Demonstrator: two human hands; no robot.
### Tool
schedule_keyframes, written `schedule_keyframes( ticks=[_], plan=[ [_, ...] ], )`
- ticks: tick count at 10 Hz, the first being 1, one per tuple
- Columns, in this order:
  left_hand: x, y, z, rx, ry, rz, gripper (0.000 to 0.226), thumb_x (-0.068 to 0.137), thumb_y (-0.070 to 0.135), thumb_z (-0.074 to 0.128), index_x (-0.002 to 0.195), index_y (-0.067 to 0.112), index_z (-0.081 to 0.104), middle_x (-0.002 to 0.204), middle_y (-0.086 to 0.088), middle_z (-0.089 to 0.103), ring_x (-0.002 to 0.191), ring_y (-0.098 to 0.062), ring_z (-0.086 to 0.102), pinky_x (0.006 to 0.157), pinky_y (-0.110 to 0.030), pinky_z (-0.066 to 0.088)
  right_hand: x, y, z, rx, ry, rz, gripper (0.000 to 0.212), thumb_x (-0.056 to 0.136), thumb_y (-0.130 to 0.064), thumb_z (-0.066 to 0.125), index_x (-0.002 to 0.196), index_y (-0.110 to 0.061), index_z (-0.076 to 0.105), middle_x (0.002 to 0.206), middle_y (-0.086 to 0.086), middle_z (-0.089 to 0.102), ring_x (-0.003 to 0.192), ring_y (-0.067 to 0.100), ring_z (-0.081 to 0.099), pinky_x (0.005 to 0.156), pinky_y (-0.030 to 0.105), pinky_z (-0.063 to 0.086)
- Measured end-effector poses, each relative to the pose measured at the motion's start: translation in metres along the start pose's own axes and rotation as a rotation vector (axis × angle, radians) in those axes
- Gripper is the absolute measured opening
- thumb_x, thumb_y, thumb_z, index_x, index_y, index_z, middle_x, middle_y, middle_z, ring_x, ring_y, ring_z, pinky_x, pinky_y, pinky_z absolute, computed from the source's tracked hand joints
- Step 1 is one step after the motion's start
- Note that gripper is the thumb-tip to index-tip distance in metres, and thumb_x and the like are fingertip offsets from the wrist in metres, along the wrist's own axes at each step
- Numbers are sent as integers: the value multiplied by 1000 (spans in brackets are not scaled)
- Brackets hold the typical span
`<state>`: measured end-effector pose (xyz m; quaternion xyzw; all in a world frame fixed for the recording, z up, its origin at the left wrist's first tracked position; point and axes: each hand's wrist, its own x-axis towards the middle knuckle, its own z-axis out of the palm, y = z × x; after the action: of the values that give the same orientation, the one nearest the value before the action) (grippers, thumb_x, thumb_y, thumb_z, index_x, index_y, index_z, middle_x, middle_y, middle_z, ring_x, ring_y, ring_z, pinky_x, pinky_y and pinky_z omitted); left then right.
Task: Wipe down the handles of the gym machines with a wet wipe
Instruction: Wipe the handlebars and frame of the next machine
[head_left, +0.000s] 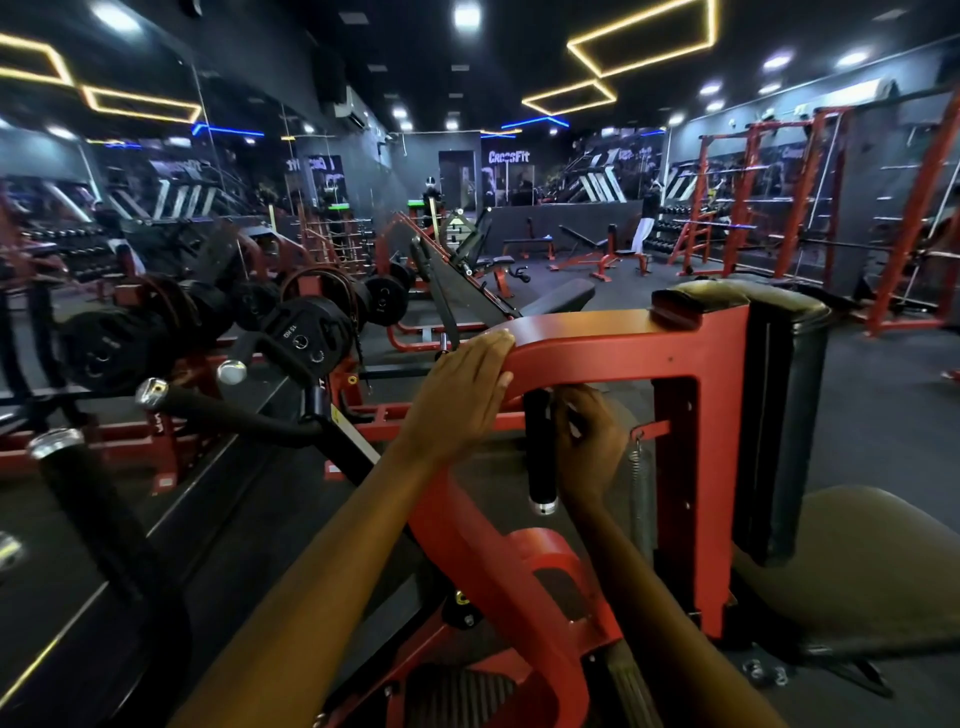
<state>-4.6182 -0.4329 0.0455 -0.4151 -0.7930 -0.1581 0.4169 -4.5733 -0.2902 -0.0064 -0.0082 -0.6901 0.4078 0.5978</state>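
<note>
A red machine frame stands right in front of me, with a short black handle hanging down from its top bar and ending in a chrome cap. My left hand lies flat with straight fingers on the curved left corner of the frame. My right hand is curled against the right side of the black handle, and a small white bit that may be the wet wipe shows between its fingers. Most of the wipe is hidden.
Two long black handles with chrome ends stick out at the left. Black weight plates hang beyond them. A black pad and a tan seat stand at the right. Red racks and benches fill the far room.
</note>
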Motion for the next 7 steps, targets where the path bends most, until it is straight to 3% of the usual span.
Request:
schedule_keyframes(
  ticks=[2,4,5,6,7],
  plan=[
    [1,2,3,19,30,0,43,97,25,34,132,2,44,130,-17,54,120,-29,51,99,-40,41,-13,19,-8,-68,-114,-66,17,72,7,61,84,-1,71,89,10,69,85,4,56,75,3,40],
    [2,1,6,43,41,11,42,97,24,35,131,2,44,130,-17,54,119,-29,51,98,-41,42,-67,42,-22,-126,-211,-67,15,80,-12,61,81,-3,72,82,7,66,77,8,58,67,5,40],
    [2,2,4,31,43,8,42,97,24,34,132,2,43,130,-17,54,119,-29,52,98,-41,42,-76,52,-25,-162,-249,-60,12,79,-8,62,79,-3,72,79,5,66,75,10,58,61,12,42],
    [2,1,4,42,59,19,42,97,24,35,132,2,44,130,-16,54,119,-28,52,98,-40,43,-91,63,-32,-202,-342,-1,8,78,1,66,74,-4,70,75,-4,59,65,6,54,55,7,35],
    [0,1,5,45,58,19,42,97,25,34,132,4,41,130,-16,54,119,-29,52,96,-41,44,-96,64,-41,-177,-324,115,12,75,4,71,73,-8,71,71,-8,59,65,3,54,54,4,35]
  ],
)
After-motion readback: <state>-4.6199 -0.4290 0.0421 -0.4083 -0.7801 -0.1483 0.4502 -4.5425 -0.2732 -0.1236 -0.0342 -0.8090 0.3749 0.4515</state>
